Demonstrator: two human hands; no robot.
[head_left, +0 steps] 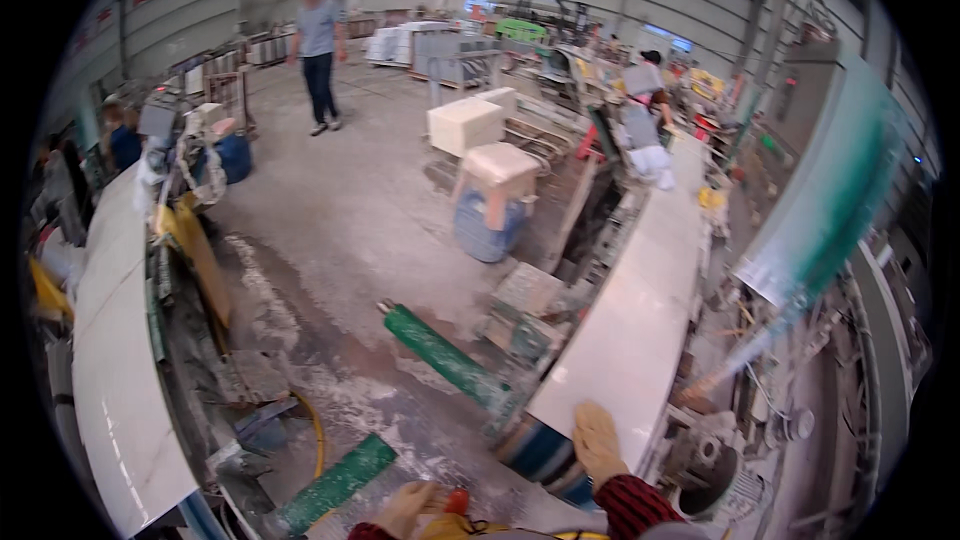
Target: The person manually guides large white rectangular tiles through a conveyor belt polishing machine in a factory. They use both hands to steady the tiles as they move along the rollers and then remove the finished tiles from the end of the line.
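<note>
My right hand (596,437), in a pale tan glove with a red-and-black checked sleeve behind it, lies flat with its fingers stretched on the near end of a long glossy white slab (630,310). Below that end shows a blue-and-white striped roller or belt end (540,450). At the lower edge is my left hand (410,503), gloved alike, close to my body. Just right of it shows a small orange-red knob-like thing (458,500); whether the hand touches it I cannot tell. Its fingers are blurred.
Green rollers (440,352) jut between the two machine lines. Another white slab (115,340) lies along the left. A blue barrel (488,225) and cream blocks (466,126) stand mid-floor. One person (318,50) stands far off; another bends over the right line (645,110).
</note>
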